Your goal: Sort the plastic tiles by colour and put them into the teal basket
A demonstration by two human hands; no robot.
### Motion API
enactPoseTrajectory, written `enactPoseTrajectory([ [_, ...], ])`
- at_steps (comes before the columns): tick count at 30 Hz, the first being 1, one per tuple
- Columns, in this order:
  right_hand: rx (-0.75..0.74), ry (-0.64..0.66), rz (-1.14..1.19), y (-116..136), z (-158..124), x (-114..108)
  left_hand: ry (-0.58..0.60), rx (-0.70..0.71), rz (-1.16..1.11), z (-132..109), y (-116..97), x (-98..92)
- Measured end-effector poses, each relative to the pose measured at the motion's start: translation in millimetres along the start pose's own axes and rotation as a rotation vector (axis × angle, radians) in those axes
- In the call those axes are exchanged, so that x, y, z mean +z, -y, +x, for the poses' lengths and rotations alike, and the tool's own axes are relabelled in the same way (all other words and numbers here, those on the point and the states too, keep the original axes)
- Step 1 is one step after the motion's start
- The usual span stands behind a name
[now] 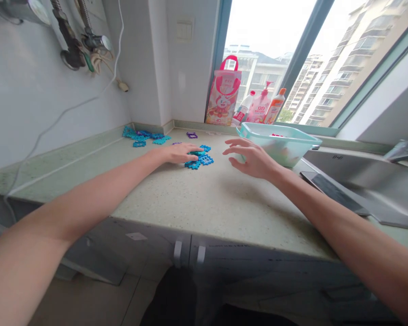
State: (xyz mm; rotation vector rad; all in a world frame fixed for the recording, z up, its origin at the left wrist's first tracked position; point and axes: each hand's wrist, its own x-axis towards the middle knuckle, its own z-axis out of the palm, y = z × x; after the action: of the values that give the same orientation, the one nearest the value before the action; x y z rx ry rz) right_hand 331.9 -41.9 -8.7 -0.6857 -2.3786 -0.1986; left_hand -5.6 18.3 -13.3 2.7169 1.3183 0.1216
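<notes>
My left hand (183, 153) rests on a small heap of blue and teal interlocking plastic tiles (205, 160) on the countertop, its fingers stretched over the heap's left side. To the right, my right hand (250, 157) hovers above the counter with fingers spread and nothing in them. It is just in front of a translucent teal basin (292, 142), which holds a few red pieces and other contents I cannot make out. A larger pile of blue, teal and purple tiles (144, 135) lies at the back left. One purple tile (191, 135) lies apart behind my left hand.
A metal sink (357, 176) is at the right, with a dark phone-like slab (333, 192) along its edge. A pink bag (223, 97) and several bottles (258, 106) stand by the window. A white cable (64, 111) hangs along the left wall.
</notes>
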Motion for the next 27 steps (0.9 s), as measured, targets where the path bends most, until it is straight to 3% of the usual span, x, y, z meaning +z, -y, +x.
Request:
enactPoseTrajectory([
  [3, 0.02, 0.009, 0.022, -2, -1, 2, -0.031, 0.066, -0.059, -4, -1, -4.2],
  [5, 0.022, 0.006, 0.025, -2, -1, 2, -0.121, 0.052, -0.054, -7, 5, -8.9],
  [10, 0.024, 0.016, 0.047, 1, 2, -2, -0.449, -0.297, 0.166, -23, 45, -28.7],
  [14, 0.02, 0.008, 0.049, 3, 4, -3, -0.604, -0.483, 0.297, -45, 72, -48.7],
  [21, 0.028, 0.01, 0.06, 4, 5, -6, -0.651, -0.656, 0.364, -65, 78, -67.7],
  [27, 0.023, 0.009, 0.051, 1, 6, -8, -0.669, -0.857, 0.308, -82, 106, -67.7],
])
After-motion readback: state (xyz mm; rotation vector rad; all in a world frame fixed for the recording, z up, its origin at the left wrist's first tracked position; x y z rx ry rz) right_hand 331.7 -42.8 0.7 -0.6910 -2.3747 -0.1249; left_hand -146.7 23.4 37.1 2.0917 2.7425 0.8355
